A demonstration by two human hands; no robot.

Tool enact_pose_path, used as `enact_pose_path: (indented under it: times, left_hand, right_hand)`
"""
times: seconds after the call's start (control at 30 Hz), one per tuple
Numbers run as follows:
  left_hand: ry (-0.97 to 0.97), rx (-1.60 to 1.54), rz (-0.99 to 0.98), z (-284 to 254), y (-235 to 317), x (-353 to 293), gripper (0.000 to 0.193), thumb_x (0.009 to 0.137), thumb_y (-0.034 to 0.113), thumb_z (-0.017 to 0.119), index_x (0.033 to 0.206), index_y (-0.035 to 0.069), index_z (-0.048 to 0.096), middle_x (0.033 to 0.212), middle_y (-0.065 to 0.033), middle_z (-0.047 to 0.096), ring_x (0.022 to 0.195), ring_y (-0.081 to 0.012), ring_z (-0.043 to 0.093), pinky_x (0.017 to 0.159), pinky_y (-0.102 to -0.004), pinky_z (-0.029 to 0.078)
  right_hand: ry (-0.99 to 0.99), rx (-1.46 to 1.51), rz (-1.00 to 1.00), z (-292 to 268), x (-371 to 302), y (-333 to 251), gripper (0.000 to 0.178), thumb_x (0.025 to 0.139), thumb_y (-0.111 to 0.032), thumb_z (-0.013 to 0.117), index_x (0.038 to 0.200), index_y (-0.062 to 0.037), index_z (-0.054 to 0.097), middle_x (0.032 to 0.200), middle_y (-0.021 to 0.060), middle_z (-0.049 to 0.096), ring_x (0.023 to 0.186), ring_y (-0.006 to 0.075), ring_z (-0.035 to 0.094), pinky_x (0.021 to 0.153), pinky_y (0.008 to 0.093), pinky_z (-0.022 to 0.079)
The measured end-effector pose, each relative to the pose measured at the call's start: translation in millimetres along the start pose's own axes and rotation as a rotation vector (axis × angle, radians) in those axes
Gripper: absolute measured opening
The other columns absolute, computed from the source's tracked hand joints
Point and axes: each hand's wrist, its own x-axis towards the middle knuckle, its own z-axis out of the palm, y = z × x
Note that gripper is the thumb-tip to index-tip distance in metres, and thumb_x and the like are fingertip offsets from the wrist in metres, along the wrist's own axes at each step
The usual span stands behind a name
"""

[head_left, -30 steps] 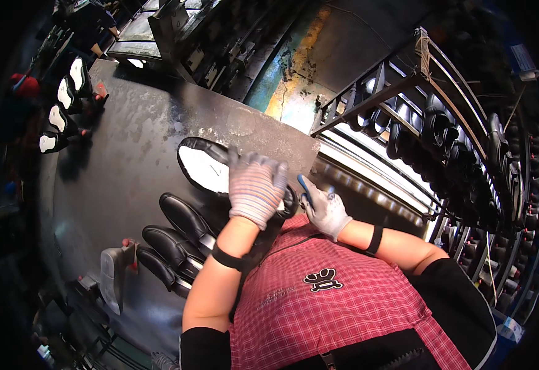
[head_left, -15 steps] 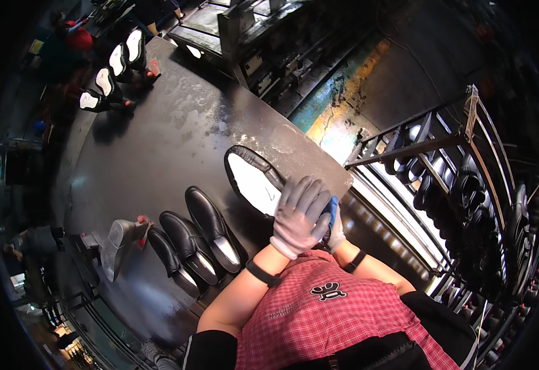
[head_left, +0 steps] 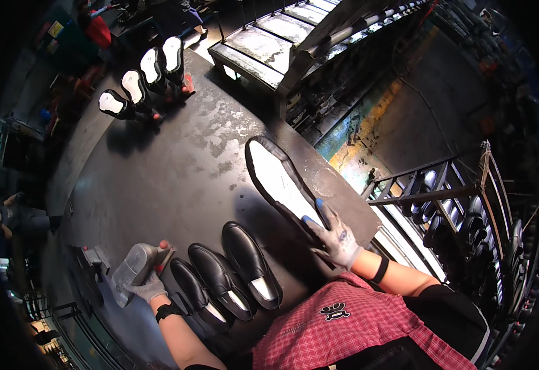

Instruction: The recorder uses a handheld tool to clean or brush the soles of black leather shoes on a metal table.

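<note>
Fingers of the gloved right hand are clamped on the near end of the black shoe, positioned white sole up over the tabletop. Fingers of the gloved left hand contact the grey shoe-shaped form; their closure cannot be determined. A metal rack stands beyond the tabletop's right edge. Three black loafers rest side by side between the hands.
</note>
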Motion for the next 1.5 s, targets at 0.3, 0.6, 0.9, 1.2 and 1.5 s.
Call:
enact_pose_path:
  times: [0.3,0.6,0.9,1.2,1.5]
  left_hand:
    - [-0.252,0.097,-0.242,67,-106,-76,0.091,0.084,0.064,0.065,0.152,0.012,0.032,0.152,-0.0112,0.038,0.141,-0.0355,0.034,0.119,-0.0538,0.028]
    - [-0.757,0.607,-0.615,36,-188,-152,0.059,0.091,0.040,0.069,0.133,0.002,0.052,0.132,-0.0144,0.054,0.121,-0.0309,0.053,0.106,-0.0485,0.044]
    - [-0.656,1.493,-0.802,-93,-81,-255,0.054,0.095,0.048,0.060,0.100,-0.006,0.063,0.072,-0.0124,0.067,0.046,-0.0176,0.059,0.039,-0.0267,0.044]
    - [-0.210,1.330,-0.938,-173,-125,-265,0.090,0.085,0.069,0.058,0.130,-0.007,0.041,0.120,-0.0253,0.055,0.093,-0.0394,0.064,0.074,-0.0475,0.057]
    - [-0.299,0.758,-0.608,-169,-143,-251,0.032,0.087,0.022,0.066,0.113,0.006,0.059,0.108,-0.0115,0.064,0.099,-0.0300,0.063,0.085,-0.0493,0.055]
  right_hand:
    - [0.296,0.013,-0.010,10,300,-54,0.108,0.077,-0.068,0.067,0.159,-0.0223,0.015,0.163,0.0252,0.005,0.150,0.0452,0.006,0.122,0.0521,0.009]
    - [-0.199,-0.052,-0.236,-5,149,-72,0.090,0.072,-0.023,0.075,0.153,-0.0309,0.036,0.128,0.0269,0.048,0.112,0.0409,0.059,0.093,0.0461,0.051]
    - [-0.182,0.080,0.322,-44,-24,-12,0.111,0.066,-0.034,0.080,0.158,-0.0249,0.019,0.121,0.0344,0.047,0.105,0.0476,0.059,0.094,0.0472,0.050]
    - [0.073,0.433,0.463,22,-176,35,0.119,0.072,-0.042,0.083,0.156,-0.0007,0.010,0.146,0.0280,0.041,0.133,0.0422,0.045,0.110,0.0412,0.040]
    - [-0.023,0.586,0.576,94,-190,64,0.063,0.088,-0.027,0.058,0.145,-0.0115,0.036,0.124,0.0270,0.061,0.114,0.0428,0.060,0.098,0.0469,0.049]
